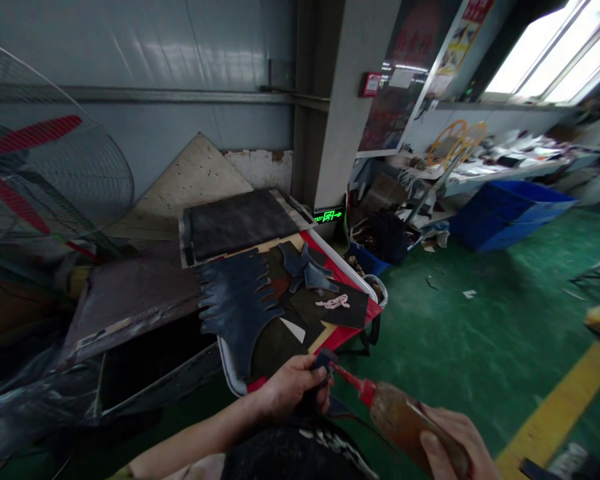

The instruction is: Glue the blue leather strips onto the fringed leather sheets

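Pinched in my left hand (pixel 296 385) is a small dark blue leather piece (pixel 325 360). My right hand (pixel 455 440) is wrapped around a squeeze bottle (pixel 400 417) of brownish liquid, tilted so that its thin red nozzle (pixel 347 375) points at the leather piece. The nozzle tip is at or very near the leather; I cannot tell whether it touches. Beyond my hands, a large dark blue leather piece (pixel 240 300) with jagged edges lies on a red-covered table (pixel 337 337). Smaller curved leather pieces (pixel 313 270) and a pink strip (pixel 334 302) lie to its right.
A large fan (pixel 55 147) stands at the left. Behind the table pieces lies a black padded board (pixel 240 223) below a grey column (pixel 350 100). To the right are a blue bin (pixel 505 213), a cluttered bench (pixel 520 160) and green floor with a yellow line (pixel 560 413).
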Tool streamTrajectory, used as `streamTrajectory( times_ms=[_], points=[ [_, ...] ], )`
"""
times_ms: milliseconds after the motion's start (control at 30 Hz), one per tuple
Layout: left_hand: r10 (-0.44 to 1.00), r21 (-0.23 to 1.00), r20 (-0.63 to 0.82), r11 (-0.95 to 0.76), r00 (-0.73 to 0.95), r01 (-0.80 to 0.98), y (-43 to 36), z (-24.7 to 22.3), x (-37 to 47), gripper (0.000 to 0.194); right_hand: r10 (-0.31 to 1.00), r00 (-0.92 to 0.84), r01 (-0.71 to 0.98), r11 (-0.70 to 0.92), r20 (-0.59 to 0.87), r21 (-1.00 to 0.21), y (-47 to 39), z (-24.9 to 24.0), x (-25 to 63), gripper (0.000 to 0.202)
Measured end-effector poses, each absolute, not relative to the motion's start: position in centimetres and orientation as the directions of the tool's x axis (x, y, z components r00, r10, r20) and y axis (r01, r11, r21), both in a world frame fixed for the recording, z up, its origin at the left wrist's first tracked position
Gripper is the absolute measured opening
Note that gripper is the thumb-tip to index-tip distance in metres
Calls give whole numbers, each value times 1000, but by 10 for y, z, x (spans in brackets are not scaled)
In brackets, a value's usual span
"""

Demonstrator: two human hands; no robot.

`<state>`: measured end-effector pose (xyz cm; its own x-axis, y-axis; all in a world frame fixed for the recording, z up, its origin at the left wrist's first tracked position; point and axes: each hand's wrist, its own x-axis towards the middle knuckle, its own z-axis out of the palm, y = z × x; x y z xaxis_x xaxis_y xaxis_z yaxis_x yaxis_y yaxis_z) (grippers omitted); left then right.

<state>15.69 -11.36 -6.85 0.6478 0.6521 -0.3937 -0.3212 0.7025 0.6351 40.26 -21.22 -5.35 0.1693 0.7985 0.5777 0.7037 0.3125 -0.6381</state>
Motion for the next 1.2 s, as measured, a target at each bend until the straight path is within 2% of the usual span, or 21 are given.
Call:
streamTrajectory(
  times_ms=[133, 333, 500, 667, 767, 833, 933, 1000, 1133, 1200],
  points=[
    [665, 636, -395, 696, 633, -334, -109, -69, 152, 34, 773, 245, 711, 268, 586, -651, -211, -56, 396, 16],
    [629, 596, -394, 730, 670, -335, -103, -69, 147, 35, 801, 153, 710, 318, 579, -628, -207, -63, 393, 18],
    [612, 581, -426, 749, 666, -317, -101, -64, 145, 36, 789, 252, 663, 281, 560, -694, -198, -60, 384, 15],
    [603, 595, -414, 746, 682, -299, -100, -63, 144, 38, 828, 177, 701, 273, 532, -658, -192, -58, 380, 15],
    [607, 592, -426, 748, 671, -300, -99, -65, 144, 39, 823, 270, 670, 213, 500, -711, -191, -61, 379, 15],
    [597, 588, -439, 756, 672, -288, -99, -65, 144, 39, 809, 296, 638, 227, 507, -736, -190, -62, 378, 14],
    [597, 596, -435, 752, 674, -282, -100, -64, 144, 37, 812, 220, 637, 300, 540, -710, -189, -63, 377, 14],
    [608, 605, -430, 743, 667, -287, -100, -63, 145, 36, 824, 202, 657, 286, 529, -697, -187, -65, 376, 14],
    [605, 589, -455, 755, 653, -288, -100, -62, 146, 36, 813, 323, 650, 180, 484, -738, -189, -69, 380, 15],
    [601, 579, -459, 761, 654, -292, -100, -63, 147, 36, 807, 338, 619, 196, 484, -760, -192, -70, 382, 14]
  ],
)
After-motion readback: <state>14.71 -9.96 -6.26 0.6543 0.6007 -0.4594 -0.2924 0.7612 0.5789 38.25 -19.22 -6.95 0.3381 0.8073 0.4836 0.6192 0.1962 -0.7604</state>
